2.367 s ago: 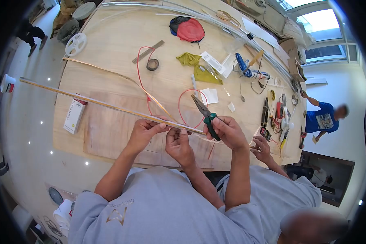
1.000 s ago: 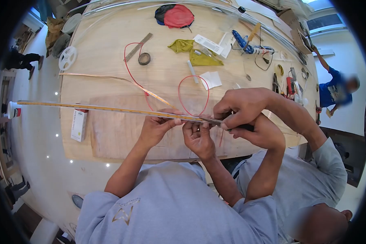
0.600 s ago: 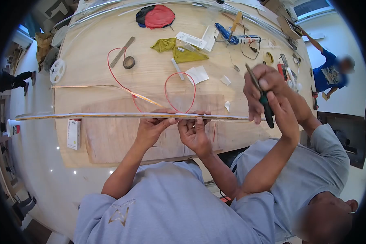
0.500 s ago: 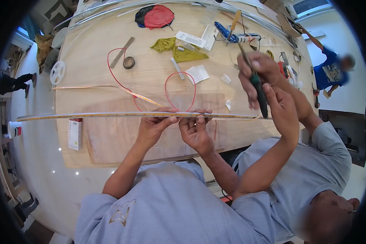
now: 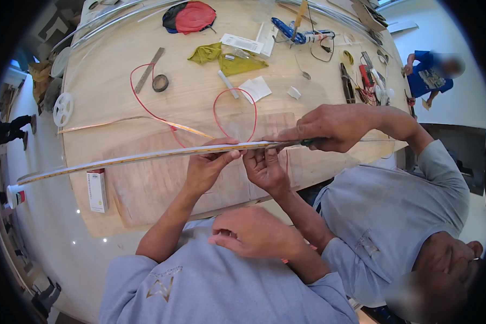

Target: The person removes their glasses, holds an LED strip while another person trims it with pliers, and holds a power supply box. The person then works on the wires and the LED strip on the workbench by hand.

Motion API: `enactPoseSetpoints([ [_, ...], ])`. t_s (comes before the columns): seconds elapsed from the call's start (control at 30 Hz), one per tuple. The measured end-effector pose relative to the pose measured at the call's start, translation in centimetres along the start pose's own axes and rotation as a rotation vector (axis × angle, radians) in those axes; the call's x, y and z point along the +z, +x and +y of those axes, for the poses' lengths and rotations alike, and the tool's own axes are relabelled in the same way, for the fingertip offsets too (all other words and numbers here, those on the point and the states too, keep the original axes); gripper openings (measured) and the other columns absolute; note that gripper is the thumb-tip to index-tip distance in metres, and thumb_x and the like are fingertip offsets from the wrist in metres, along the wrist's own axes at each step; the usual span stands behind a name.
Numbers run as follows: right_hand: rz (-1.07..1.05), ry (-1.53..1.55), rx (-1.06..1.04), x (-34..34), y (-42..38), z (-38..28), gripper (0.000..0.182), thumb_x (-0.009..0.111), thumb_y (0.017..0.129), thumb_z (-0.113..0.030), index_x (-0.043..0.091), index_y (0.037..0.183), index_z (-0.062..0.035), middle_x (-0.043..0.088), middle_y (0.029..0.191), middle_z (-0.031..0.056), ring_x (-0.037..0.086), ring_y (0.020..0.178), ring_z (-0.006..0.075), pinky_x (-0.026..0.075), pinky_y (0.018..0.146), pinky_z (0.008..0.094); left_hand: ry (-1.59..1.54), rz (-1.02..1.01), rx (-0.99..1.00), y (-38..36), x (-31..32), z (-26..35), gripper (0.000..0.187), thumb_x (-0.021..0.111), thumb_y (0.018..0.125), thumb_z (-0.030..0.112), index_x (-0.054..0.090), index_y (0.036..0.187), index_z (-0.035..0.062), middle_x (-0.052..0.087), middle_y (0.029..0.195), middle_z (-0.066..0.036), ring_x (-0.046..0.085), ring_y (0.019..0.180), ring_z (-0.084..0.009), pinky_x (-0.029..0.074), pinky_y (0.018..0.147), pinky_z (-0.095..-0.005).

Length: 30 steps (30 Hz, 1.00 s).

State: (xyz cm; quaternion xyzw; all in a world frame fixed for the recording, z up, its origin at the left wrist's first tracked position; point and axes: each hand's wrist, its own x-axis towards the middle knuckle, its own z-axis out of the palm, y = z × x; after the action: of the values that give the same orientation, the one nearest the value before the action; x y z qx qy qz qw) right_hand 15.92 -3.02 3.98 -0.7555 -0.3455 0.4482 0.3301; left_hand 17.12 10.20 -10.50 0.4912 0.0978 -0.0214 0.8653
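Note:
My left hand [image 5: 208, 164] pinches a long, thin LED strip profile [image 5: 119, 162], whose yellow strip faces me. The profile slopes down to the left, past the table edge. My right hand [image 5: 254, 232] hovers before my chest, its fingers loosely curled, with nothing visible in them. To the right of my left hand, a co-worker's left hand [image 5: 267, 171] grips the profile too. The co-worker's right hand [image 5: 335, 128] holds a green-handled tool [image 5: 309, 142], its narrow blade laid along the profile's right part. A red wire [image 5: 215, 110] loops behind my left hand.
On the wooden table [image 5: 108, 97] lie black tape [image 5: 160, 82], a metal strip [image 5: 149, 70], an olive cloth [image 5: 243, 66], white paper [image 5: 255, 88] and a blue caulking gun [image 5: 291, 31]. A white box [image 5: 96, 191] stands front left. The co-worker [image 5: 394, 189] is close at my right.
My right hand has withdrawn from beside the green-handled tool to my chest. The co-worker's right hand has brought that tool down onto the profile. The profile's left end has dipped.

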Motion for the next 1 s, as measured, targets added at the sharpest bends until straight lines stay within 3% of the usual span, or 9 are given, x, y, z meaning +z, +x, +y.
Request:
enactPoseSetpoints([
  [0.1, 0.134, 0.042, 0.048, 4.8, -0.4, 3.6, 0.023, 0.062, 0.086, -0.026, 0.064, 0.094, -0.0042, 0.065, 0.082, 0.0134, 0.063, 0.077, 0.0303, 0.050, 0.070, 0.0379, 0.028, -0.025, -0.037, 0.0, -0.3, 0.4, 0.027, 0.068, 0.084, 0.002, 0.060, 0.110, -0.0014, 0.067, 0.101, -0.011, 0.065, 0.094, -0.0173, 0.053, 0.084, -0.0283],
  [0.23, 0.231, 0.117, 0.249, 6.3, -2.0, 6.2, 0.025, 0.062, 0.085, -0.025, 0.063, 0.096, -0.0024, 0.066, 0.090, 0.0169, 0.064, 0.085, 0.0334, 0.050, 0.074, 0.0403, 0.058, -0.043, -0.021, 0.1, -0.3, 0.8, 0.028, 0.067, 0.084, 0.003, 0.060, 0.110, -0.0020, 0.067, 0.101, -0.012, 0.065, 0.095, -0.0182, 0.053, 0.084, -0.0287],
  [0.7, 0.115, 0.100, 0.170, 11.0, -5.0, 12.9, 0.027, 0.061, 0.087, -0.027, 0.063, 0.100, -0.0033, 0.067, 0.089, 0.0148, 0.064, 0.084, 0.0305, 0.050, 0.075, 0.0380, 0.011, 0.093, 0.098, -2.5, -0.1, 2.2, 0.033, 0.057, 0.089, 0.000, 0.051, 0.120, -0.0085, 0.066, 0.100, -0.017, 0.067, 0.095, -0.0267, 0.056, 0.084, -0.0327],
  [0.73, 0.151, 0.117, 0.139, 11.4, -5.1, 13.3, 0.027, 0.061, 0.086, -0.027, 0.062, 0.094, -0.0018, 0.067, 0.086, 0.0157, 0.063, 0.083, 0.0329, 0.049, 0.074, 0.0408, 0.017, 0.057, 0.119, -2.6, -0.3, 2.1, 0.033, 0.056, 0.090, 0.001, 0.051, 0.122, -0.0065, 0.065, 0.104, -0.019, 0.066, 0.095, -0.0269, 0.055, 0.085, -0.0340],
  [0.87, 0.215, 0.116, 0.167, 12.1, -5.9, 14.4, 0.028, 0.061, 0.086, -0.028, 0.062, 0.097, -0.0024, 0.067, 0.088, 0.0157, 0.063, 0.085, 0.0331, 0.049, 0.076, 0.0412, -0.027, -0.024, 0.144, -3.0, 0.4, 1.9, 0.034, 0.057, 0.091, 0.004, 0.053, 0.124, 0.0007, 0.065, 0.107, -0.020, 0.066, 0.095, -0.0263, 0.055, 0.085, -0.0359],
  [1.0, 0.272, 0.115, 0.259, 12.2, -6.1, 14.5, 0.030, 0.061, 0.087, -0.029, 0.061, 0.100, -0.0022, 0.066, 0.089, 0.0157, 0.063, 0.087, 0.0328, 0.049, 0.077, 0.0416, -0.030, -0.064, 0.110, -3.0, 0.9, 2.0, 0.033, 0.057, 0.091, 0.005, 0.054, 0.123, 0.0005, 0.065, 0.106, -0.020, 0.066, 0.095, -0.0267, 0.056, 0.084, -0.0366],
])
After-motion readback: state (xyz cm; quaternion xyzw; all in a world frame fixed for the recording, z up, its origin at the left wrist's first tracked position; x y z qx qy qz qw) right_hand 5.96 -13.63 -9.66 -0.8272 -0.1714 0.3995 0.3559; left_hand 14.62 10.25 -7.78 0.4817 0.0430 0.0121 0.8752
